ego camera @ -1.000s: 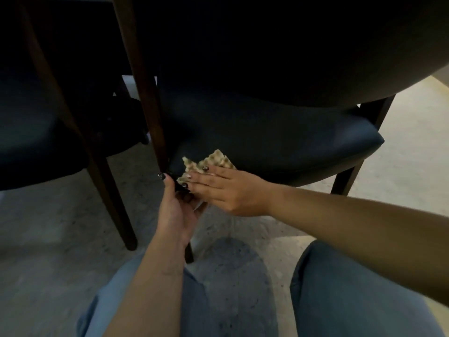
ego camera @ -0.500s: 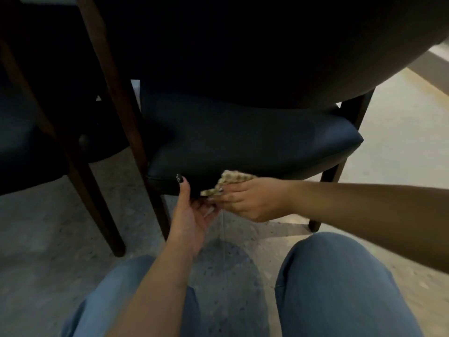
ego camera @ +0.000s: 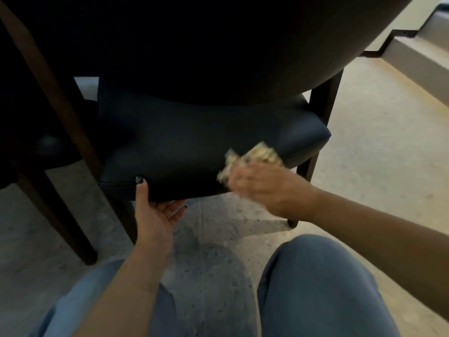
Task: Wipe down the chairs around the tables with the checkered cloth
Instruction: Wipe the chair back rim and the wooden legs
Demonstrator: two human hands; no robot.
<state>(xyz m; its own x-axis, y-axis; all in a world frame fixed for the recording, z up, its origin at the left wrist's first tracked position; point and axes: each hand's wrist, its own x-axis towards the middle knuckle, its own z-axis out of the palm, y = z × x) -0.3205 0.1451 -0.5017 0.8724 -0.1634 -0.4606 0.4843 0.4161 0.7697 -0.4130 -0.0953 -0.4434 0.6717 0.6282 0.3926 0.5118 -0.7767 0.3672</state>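
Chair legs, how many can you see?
4: one far left, one behind the left hand, two at right, front and back. Others may be hidden.

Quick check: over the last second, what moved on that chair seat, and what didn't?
The right hand carried the checkered cloth from the seat's front left corner, next to the left hand, rightward along the front edge to near the right corner. The left hand stayed at the left end of the seat cushion, thumb on top. The cloth never left the right hand.
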